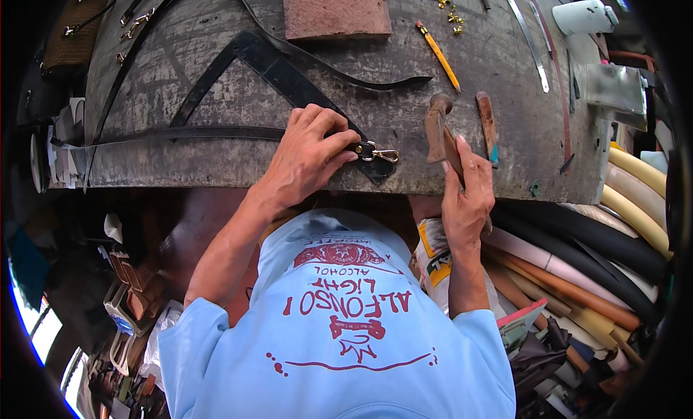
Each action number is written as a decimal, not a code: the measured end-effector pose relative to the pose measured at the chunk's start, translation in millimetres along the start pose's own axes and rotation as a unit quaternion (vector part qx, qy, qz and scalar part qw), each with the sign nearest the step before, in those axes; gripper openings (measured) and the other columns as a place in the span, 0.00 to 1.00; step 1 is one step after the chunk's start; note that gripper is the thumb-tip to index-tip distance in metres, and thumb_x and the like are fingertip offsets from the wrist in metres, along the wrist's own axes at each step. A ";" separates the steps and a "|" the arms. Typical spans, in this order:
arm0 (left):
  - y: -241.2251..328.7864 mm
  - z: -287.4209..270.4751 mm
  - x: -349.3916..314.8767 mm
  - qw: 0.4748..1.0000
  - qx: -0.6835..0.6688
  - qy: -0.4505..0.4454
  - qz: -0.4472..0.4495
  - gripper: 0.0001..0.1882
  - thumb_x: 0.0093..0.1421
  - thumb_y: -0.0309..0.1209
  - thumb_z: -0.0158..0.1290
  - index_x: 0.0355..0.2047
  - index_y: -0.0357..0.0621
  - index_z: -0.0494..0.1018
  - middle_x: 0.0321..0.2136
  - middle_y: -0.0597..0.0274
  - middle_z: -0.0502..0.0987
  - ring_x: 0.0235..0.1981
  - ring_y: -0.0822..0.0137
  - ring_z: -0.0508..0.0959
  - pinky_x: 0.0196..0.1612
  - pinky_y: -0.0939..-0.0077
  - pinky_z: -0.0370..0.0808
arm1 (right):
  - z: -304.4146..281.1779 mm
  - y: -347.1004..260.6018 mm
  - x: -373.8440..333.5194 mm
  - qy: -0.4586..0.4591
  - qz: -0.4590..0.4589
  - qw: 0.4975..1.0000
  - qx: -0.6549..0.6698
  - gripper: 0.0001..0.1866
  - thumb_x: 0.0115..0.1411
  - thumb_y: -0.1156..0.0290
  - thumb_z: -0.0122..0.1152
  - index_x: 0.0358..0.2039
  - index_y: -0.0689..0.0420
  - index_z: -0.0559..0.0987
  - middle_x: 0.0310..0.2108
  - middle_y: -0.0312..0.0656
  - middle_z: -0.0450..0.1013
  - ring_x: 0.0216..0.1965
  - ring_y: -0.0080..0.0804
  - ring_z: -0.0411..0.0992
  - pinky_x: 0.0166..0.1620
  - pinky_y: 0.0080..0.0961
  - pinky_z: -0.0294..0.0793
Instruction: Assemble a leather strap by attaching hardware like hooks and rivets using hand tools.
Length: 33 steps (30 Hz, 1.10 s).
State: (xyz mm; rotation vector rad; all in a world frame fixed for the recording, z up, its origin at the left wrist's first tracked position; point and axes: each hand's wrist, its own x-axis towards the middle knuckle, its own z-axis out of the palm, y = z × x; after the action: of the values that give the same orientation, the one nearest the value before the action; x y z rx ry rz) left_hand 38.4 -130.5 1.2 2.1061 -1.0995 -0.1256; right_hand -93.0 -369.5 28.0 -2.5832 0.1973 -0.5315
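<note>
My left hand (312, 153) is closed, its fingers pinching the end of a black leather strap (224, 132) near the table's front edge. Beyond the fingertips, a gold-coloured snap hook (382, 155) is looped into that end, where a small round rivet shows. Under it lies a black angled flat piece (278, 76) with two arms. My right hand (468, 191) grips the wooden handle of a hammer (437, 128); its rusty head is to the right of the snap hook and apart from it.
A reddish stone block (337, 12), a yellow pencil (439, 57) and small gold rivets (453, 16) lie farther back. Right of the hammer is a worn wooden-handled tool (487, 127). A second black strap (346, 77) curves across. A white bottle (583, 16) stands back right.
</note>
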 end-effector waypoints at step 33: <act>35.2 21.4 -1.2 0.965 0.069 0.161 -0.196 0.03 0.59 0.25 0.57 0.34 0.39 0.76 0.29 0.57 0.71 0.29 0.56 0.76 0.30 0.60 0.72 | 60.4 -28.7 79.9 -0.190 -0.279 0.941 -0.005 0.19 0.54 0.74 0.58 0.48 0.48 0.81 0.46 0.34 0.72 0.47 0.32 0.68 0.50 0.32 0.65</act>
State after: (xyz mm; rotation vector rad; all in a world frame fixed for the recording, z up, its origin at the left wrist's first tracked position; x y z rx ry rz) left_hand 5.6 -154.3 8.5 2.3449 -0.5048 0.1074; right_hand 5.6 -336.7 20.3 -2.6749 -0.6815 -0.2025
